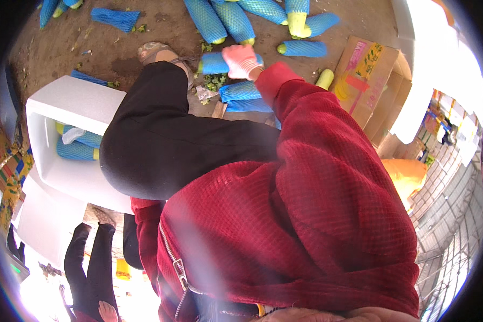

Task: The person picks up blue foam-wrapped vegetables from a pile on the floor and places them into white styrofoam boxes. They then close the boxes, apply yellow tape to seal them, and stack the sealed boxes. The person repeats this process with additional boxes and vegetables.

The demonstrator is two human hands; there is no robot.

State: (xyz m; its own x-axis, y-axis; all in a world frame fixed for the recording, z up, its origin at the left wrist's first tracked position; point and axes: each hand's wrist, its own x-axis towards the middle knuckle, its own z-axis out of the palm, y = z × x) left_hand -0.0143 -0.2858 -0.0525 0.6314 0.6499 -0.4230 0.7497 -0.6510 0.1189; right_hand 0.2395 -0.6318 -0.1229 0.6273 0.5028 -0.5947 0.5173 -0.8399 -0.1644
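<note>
My right hand [240, 61], in a pink glove with a striped cuff, is closed over a pale green gourd in a blue foam net sleeve [212, 63]. The gourd lies on the ground, and my fingertips are hidden. Just below it are more blue net sleeves [243, 96], partly covered by my arm. Leafy scraps [215, 81] and a bit of clear plastic [205, 93] lie beside them. My left hand is out of view; only the red left sleeve [147, 225] shows, past my bent leg [157, 141].
Several netted gourds [233, 24] lie ahead. A bare gourd [325, 79] sits by an open cardboard box [358, 76] on the right. On the left, a white foam box [76, 94] on its side holds netted gourds [78, 149]. Another person's legs [90, 257] appear at lower left.
</note>
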